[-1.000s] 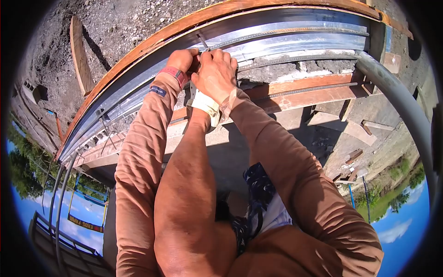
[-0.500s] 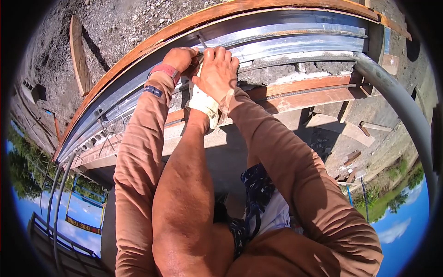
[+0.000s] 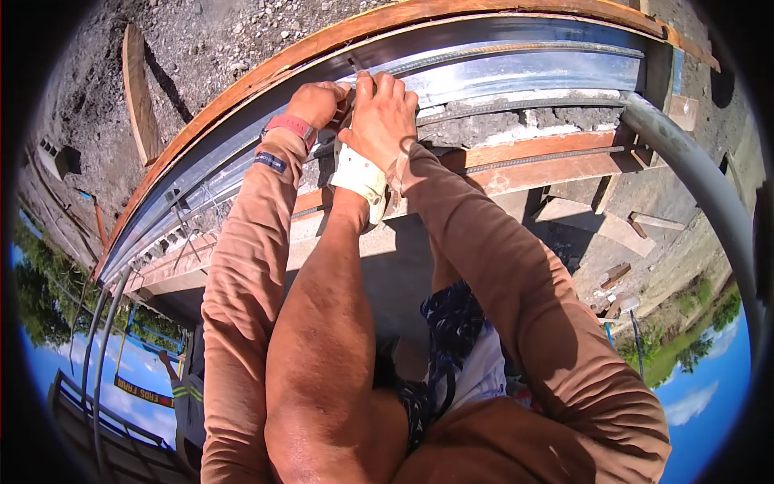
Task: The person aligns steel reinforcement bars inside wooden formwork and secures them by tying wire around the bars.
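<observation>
My left hand (image 3: 314, 106), with a pink band at its wrist, is closed at the metal formwork channel (image 3: 516, 73). Its fingertips pinch something hidden between the two hands. Close beside it, my right hand (image 3: 382, 117) curls its fingers over a ribbed steel bar (image 3: 500, 52) running along the channel. The fingertips and their exact hold are partly hidden. A short metal rod (image 3: 352, 64) sticks up just beyond the fingers. Below my right hand, a white shoe (image 3: 359, 176) stands on the formwork. A second steel bar (image 3: 516, 105) runs along rough concrete (image 3: 556, 119).
A wooden board (image 3: 266, 74) edges the channel's far side, with gravel (image 3: 218, 40) beyond. A thick grey pipe (image 3: 700, 165) curves down at right. Loose planks (image 3: 139, 97) lie on the ground. Another person's striped sleeve (image 3: 187, 394) shows at lower left.
The upper steel bar has shifted away from me along the channel, and my right hand has moved slightly the same way. Another person has come into view at lower left.
</observation>
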`<action>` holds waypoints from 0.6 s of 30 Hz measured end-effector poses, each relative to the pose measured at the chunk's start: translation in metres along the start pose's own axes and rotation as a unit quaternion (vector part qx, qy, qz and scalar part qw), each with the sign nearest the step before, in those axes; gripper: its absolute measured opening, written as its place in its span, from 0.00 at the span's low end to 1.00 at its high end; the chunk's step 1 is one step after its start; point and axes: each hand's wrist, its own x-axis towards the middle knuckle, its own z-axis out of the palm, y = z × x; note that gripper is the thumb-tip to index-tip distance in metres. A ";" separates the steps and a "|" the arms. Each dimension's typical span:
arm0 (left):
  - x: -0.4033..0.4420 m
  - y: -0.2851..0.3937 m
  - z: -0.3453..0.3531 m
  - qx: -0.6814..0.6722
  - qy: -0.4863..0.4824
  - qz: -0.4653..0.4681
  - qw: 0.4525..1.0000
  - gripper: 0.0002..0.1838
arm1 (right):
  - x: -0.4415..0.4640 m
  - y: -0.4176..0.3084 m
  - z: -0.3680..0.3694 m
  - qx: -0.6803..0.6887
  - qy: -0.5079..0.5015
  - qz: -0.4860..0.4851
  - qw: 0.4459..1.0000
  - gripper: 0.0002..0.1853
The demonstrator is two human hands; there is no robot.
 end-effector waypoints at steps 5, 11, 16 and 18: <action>0.003 -0.003 0.000 -0.062 -0.008 -0.010 0.998 0.17 | 0.002 -0.003 0.005 0.012 0.005 0.012 1.000 0.44; 0.007 -0.018 0.003 0.017 0.005 0.095 0.995 0.16 | 0.006 0.012 -0.002 0.103 -0.030 0.033 0.994 0.38; -0.002 -0.003 0.001 -0.129 -0.001 0.017 0.991 0.14 | 0.008 0.038 -0.003 0.232 -0.033 0.110 0.966 0.19; -0.005 0.000 0.000 -0.122 0.006 0.039 0.992 0.14 | 0.006 0.033 -0.007 0.165 -0.017 0.075 0.983 0.12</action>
